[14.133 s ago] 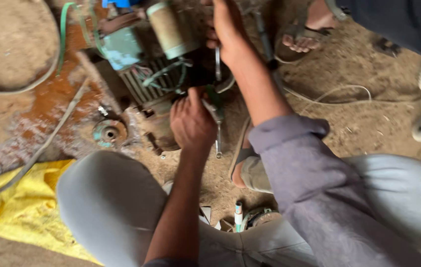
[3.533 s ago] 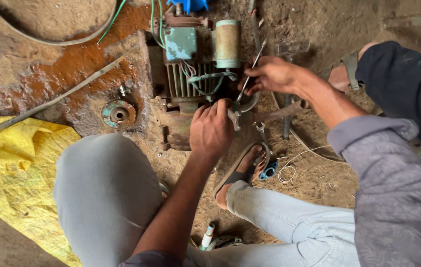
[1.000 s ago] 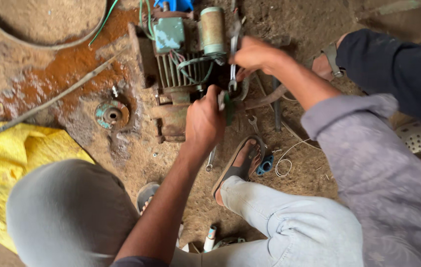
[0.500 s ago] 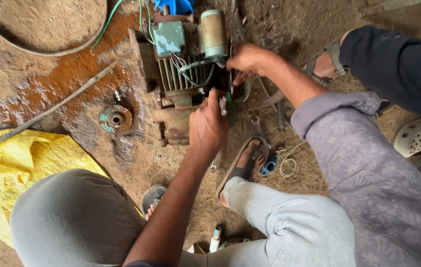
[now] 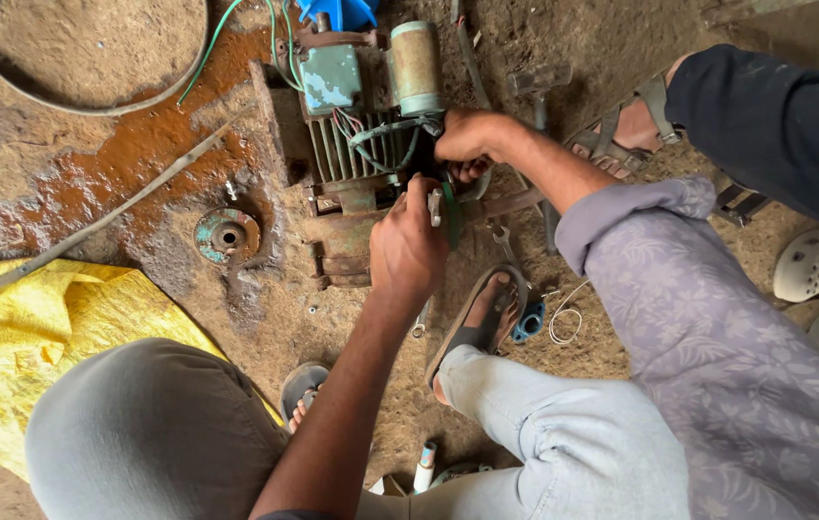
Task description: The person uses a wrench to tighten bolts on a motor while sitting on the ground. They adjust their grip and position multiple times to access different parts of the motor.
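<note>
An old green electric motor (image 5: 361, 135) with cooling fins and a pale cylinder (image 5: 416, 67) on top lies on the dirt floor. My left hand (image 5: 408, 252) is closed around a metal spanner, whose lower end (image 5: 419, 325) sticks out below the fist. The spanner's head is at the motor's right end. My right hand (image 5: 469, 144), in a purple patterned sleeve, has its fingers curled on a part at that same end, beside green wires (image 5: 381, 130). What lies under those fingers is hidden.
A second spanner (image 5: 504, 241), a blue fitting (image 5: 530, 321) and a white wire loop (image 5: 563, 313) lie by my sandalled foot (image 5: 486, 313). A round flange (image 5: 227, 234), a hose (image 5: 92, 226) and a yellow sheet (image 5: 44, 318) are left. Another person's sandalled foot (image 5: 621, 125) stands at the right.
My head has shifted, so the motor sits slightly differently in view. My right hand has come down onto the motor's end. My left hand stays on the spanner.
</note>
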